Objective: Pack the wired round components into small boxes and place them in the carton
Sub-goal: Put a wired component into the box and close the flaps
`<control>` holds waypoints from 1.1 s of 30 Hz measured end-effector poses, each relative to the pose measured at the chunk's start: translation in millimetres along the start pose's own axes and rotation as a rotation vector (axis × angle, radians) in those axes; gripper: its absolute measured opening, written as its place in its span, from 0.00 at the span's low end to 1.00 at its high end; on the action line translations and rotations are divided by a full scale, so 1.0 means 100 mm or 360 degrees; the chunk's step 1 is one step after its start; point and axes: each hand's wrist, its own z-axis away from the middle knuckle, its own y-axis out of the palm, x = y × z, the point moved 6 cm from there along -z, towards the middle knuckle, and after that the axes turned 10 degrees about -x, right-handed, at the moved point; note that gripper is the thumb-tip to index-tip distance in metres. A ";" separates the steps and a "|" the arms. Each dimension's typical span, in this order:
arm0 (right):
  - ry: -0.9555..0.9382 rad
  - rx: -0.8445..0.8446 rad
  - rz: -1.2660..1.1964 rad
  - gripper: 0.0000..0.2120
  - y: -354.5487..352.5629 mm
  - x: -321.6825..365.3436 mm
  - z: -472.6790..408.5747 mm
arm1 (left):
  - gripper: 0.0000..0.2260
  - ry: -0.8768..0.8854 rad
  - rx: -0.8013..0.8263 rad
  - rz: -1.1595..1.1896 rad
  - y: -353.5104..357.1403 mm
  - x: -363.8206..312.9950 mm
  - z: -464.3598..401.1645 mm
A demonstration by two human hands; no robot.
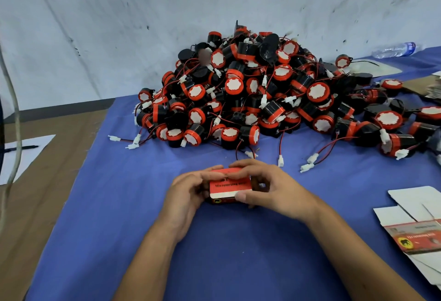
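Note:
A small red and white printed box (229,187) sits just above the blue cloth at centre, held between both hands. My left hand (188,193) grips its left end with curled fingers. My right hand (267,187) curls over its top and right end, thumb pressing the white front flap. Behind the box rises a big heap of round black and red components (257,93) with red-black wires and white plugs. What is inside the box is hidden.
Flat unfolded box blanks (420,224) lie at the right edge. A plastic water bottle (393,50) lies at the back right. Brown cardboard (47,169) with a white sheet and pen (21,149) covers the left. A grey cable (14,109) hangs at far left.

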 end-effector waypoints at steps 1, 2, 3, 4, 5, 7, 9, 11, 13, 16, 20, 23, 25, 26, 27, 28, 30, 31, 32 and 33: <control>-0.0022 -0.0057 0.0069 0.15 -0.01 0.01 0.00 | 0.14 0.0063 0.0051 -0.0159 -0.02 -0.02 0.01; -0.0076 -0.0150 0.0177 0.16 -0.02 0.03 -0.01 | 0.08 0.0155 0.0088 -0.0332 -0.02 -0.03 0.03; -0.0149 -0.0241 0.0277 0.16 -0.03 0.05 -0.01 | 0.06 0.0248 0.0128 -0.0481 -0.02 -0.04 0.04; -0.0238 -0.0306 0.0356 0.15 -0.02 0.07 -0.02 | 0.09 0.0330 0.0154 -0.0595 -0.01 -0.04 0.04; -0.0332 -0.0338 0.0420 0.14 0.00 0.10 -0.01 | 0.11 0.0384 0.0157 -0.0655 -0.01 -0.04 0.03; -0.0508 -0.0366 0.0498 0.13 0.03 0.14 0.00 | 0.12 0.0462 0.0137 -0.0723 -0.01 -0.07 0.01; -0.0606 -0.0367 0.0526 0.12 0.03 0.16 0.01 | 0.12 0.0507 0.0112 -0.0787 -0.02 -0.08 0.01; -0.0583 -0.0303 0.0615 0.15 0.02 0.14 0.02 | 0.13 0.0485 0.0140 -0.0834 -0.03 -0.08 0.02; -0.0595 -0.0266 0.0760 0.18 0.04 0.13 0.02 | 0.18 0.0458 0.0198 -0.0900 -0.03 -0.08 0.04; -0.0634 -0.0375 0.0602 0.15 0.05 0.18 0.03 | 0.28 0.0502 0.0161 -0.1058 -0.03 -0.10 0.05; -0.0481 -0.0419 0.0513 0.14 0.05 0.19 0.02 | 0.32 0.0491 0.0127 -0.1068 0.00 -0.11 0.05; -0.0417 -0.0368 0.0718 0.17 0.13 0.16 0.03 | 0.32 0.0531 0.0097 -0.1046 0.00 -0.13 0.04; -0.0392 -0.0416 0.0822 0.17 0.15 0.16 0.04 | 0.33 0.0531 0.0081 -0.1021 -0.01 -0.12 0.04; -0.0371 -0.0427 0.0870 0.18 0.16 0.16 0.04 | 0.33 0.0530 0.0077 -0.1010 -0.02 -0.11 0.03; -0.0336 -0.0418 0.0886 0.20 0.16 0.16 0.04 | 0.33 0.0528 0.0073 -0.1000 -0.02 -0.11 0.03; -0.0301 -0.0396 0.0878 0.21 0.16 0.15 0.04 | 0.34 0.0529 0.0069 -0.0993 -0.02 -0.10 0.02; -0.0261 -0.0326 0.0876 0.22 0.17 0.14 0.04 | 0.34 0.0538 0.0064 -0.0989 -0.03 -0.10 0.02; -0.0252 -0.0282 0.0901 0.22 0.18 0.13 0.04 | 0.34 0.0548 0.0062 -0.0988 -0.02 -0.11 0.03; -0.0245 -0.0241 0.0930 0.22 0.19 0.12 0.04 | 0.32 0.0568 0.0054 -0.0985 -0.02 -0.12 0.04; -0.0237 -0.0209 0.0950 0.22 0.20 0.11 0.04 | 0.29 0.0602 0.0029 -0.0979 -0.03 -0.14 0.05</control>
